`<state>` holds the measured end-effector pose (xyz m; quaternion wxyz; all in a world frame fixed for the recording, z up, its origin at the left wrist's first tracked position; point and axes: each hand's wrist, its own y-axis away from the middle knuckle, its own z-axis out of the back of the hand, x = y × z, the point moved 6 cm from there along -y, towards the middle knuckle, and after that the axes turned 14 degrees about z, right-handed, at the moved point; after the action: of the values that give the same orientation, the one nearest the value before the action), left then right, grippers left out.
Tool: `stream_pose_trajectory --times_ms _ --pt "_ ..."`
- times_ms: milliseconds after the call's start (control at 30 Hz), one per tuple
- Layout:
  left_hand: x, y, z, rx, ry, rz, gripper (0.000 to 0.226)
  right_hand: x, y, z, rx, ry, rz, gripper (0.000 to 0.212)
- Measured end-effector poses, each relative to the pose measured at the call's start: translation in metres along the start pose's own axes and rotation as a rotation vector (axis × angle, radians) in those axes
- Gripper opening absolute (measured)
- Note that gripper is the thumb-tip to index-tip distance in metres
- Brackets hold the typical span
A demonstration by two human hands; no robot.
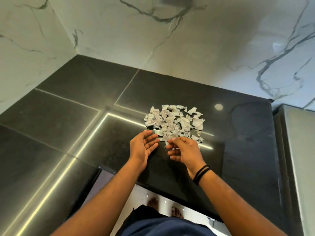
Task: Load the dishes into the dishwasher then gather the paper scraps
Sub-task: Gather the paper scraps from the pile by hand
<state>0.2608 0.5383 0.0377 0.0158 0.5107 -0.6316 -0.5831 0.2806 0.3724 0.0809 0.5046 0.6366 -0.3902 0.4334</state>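
1. We see a heap of paper scraps [173, 122] lying on the dark shiny counter [85, 116], near the middle, a bit to the right.
2. Our left hand [142, 147] is held just in front of the heap, at its left near side. The palm faces right and the fingers are nearly straight. It holds nothing.
3. Our right hand [185, 150] is at the near edge of the heap. Its fingers are curled, and a few small white bits [170, 142] show at the fingertips. It seems to pinch them, but we cannot be sure how many.
4. A black band [201, 174] goes round our right wrist.
5. The two hands are close to each other, with a small gap between them.
6. The counter has lots of bare room to the left of the heap, and some to the right too.
7. The front edge of the counter is just under our wrists. It steps back on the left side.
8. Marble walls [170, 40] close the counter at the back and the left. A grey metal thing [296, 142] stands at its right edge.
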Motion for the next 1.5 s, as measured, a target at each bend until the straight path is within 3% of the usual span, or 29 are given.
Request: stream_pose_trajectory --times_ms 133,333,733,867,1067,1267,1333,1433,1500 --pt "-0.009 -0.014 0.0 0.024 -0.074 -0.001 0.03 0.004 -0.01 -0.007 -0.032 0.076 0.064 0.015" --pt "-0.006 -0.03 0.008 0.073 -0.07 0.039 0.027 0.003 -0.026 -0.002 -0.123 0.572 0.268 0.015" --pt "-0.009 -0.033 0.016 0.204 0.006 0.181 0.035 0.024 -0.081 -0.089 0.184 1.444 0.744 0.022" --pt "-0.01 -0.031 0.018 0.213 0.024 0.2 0.037 0.02 -0.098 -0.1 0.199 1.628 0.778 0.015" --pt "-0.012 -0.033 0.018 0.195 0.043 0.264 0.038 0.015 -0.111 -0.089 0.129 1.64 0.794 0.009" --pt "-0.018 -0.038 0.017 0.248 0.192 0.349 0.05 0.032 -0.076 -0.076 -0.095 1.361 0.805 0.006" --pt "-0.023 -0.042 0.017 0.296 0.266 0.345 0.06 0.03 -0.059 -0.083 0.001 1.329 0.811 0.008" --pt "-0.028 -0.047 0.016 0.34 0.337 0.326 0.065 0.026 -0.047 -0.097 0.232 1.322 0.725 0.034" --pt "-0.027 -0.046 0.015 0.346 0.32 0.322 0.066 0.035 -0.055 -0.098 0.188 1.24 0.741 0.032"
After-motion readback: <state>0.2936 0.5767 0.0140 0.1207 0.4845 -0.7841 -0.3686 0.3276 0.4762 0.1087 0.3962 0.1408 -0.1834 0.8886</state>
